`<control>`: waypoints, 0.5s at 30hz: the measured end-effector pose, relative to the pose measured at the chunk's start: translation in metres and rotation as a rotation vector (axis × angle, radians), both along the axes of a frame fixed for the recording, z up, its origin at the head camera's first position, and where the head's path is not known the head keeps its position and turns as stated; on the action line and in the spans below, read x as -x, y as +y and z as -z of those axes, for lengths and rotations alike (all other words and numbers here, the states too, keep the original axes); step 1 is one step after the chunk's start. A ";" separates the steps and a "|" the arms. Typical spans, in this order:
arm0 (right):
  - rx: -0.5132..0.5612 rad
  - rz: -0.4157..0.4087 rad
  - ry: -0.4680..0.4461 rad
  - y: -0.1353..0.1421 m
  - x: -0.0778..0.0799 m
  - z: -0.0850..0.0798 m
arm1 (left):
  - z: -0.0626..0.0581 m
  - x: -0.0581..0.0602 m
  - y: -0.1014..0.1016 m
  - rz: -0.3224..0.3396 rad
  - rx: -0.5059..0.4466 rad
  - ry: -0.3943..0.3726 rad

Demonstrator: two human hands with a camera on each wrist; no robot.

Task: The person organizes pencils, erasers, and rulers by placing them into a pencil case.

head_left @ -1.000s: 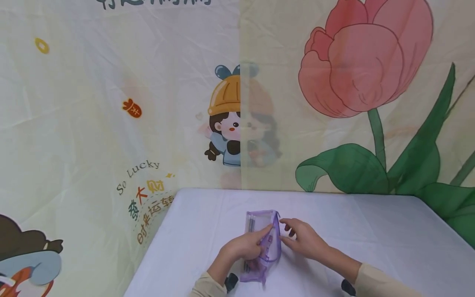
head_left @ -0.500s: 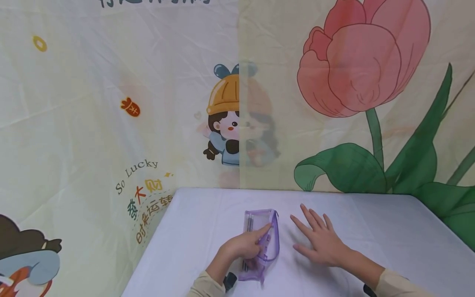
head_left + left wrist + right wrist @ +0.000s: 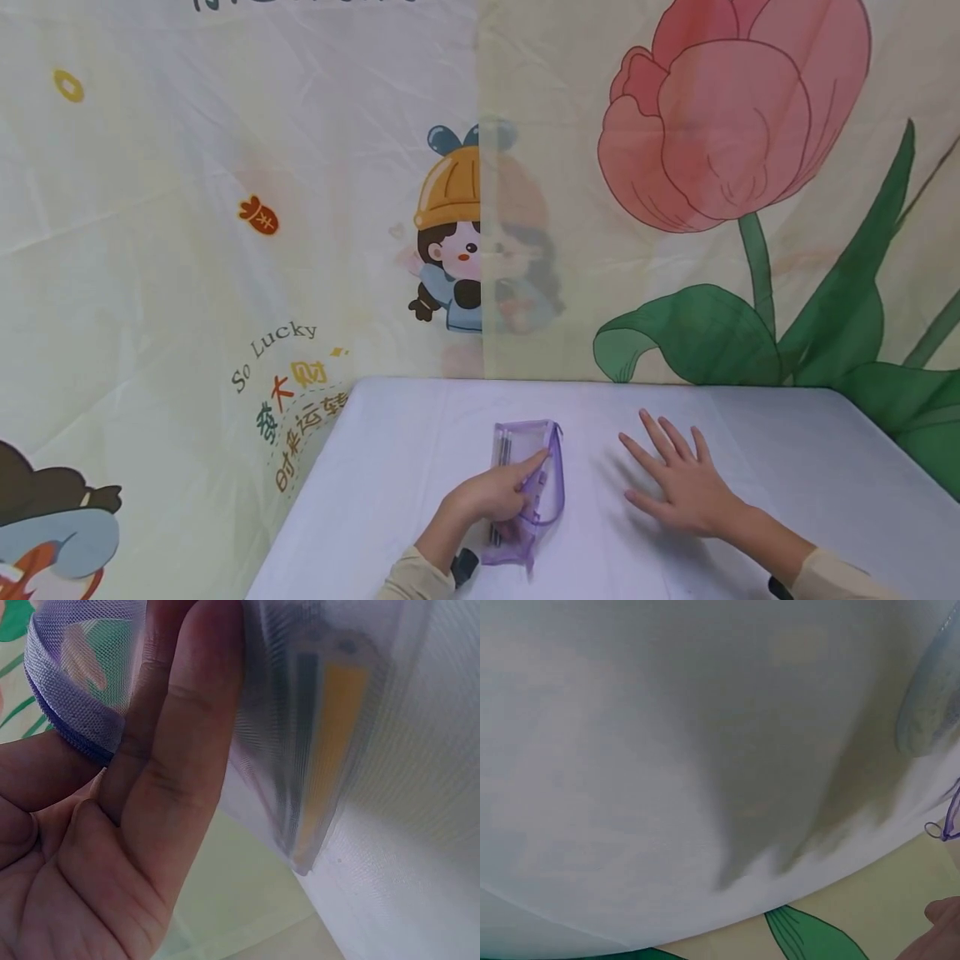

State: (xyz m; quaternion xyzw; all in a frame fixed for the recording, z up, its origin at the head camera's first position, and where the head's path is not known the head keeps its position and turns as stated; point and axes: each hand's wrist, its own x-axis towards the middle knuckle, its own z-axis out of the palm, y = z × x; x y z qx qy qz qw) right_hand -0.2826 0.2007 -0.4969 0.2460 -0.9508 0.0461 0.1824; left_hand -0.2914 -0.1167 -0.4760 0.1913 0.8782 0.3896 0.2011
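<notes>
A see-through purple mesh pencil case (image 3: 557, 500) stands on the table near its middle, with dark slim sticks (image 3: 504, 450) showing inside along its left side. My left hand (image 3: 487, 497) grips the case, the thumb and fingers pinching its mesh wall by the purple zip edge. In the left wrist view, the fingers (image 3: 176, 757) of that hand lie against the mesh, and a yellow and dark strip (image 3: 337, 735) shows through it. To the right of the case, my right hand (image 3: 682, 492) hovers over the table with its fingers spread, holding nothing.
A white cloth covers the table (image 3: 420, 433). Behind it hangs a printed backdrop with a large pink tulip (image 3: 735, 133) and a cartoon figure (image 3: 457, 242). In the right wrist view, the hand's shadow falls on the cloth.
My right hand has drawn away from the pencil case's zip edge to the right and its fingers have spread. The left hand keeps its grip on the case.
</notes>
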 end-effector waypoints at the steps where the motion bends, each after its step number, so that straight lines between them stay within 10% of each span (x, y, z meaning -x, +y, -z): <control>1: -0.010 0.007 0.011 0.003 0.000 0.000 | 0.000 0.000 0.000 -0.001 -0.002 -0.002; 15: 0.029 0.079 -0.025 0.034 -0.009 0.005 | 0.001 -0.001 0.001 -0.010 -0.021 -0.031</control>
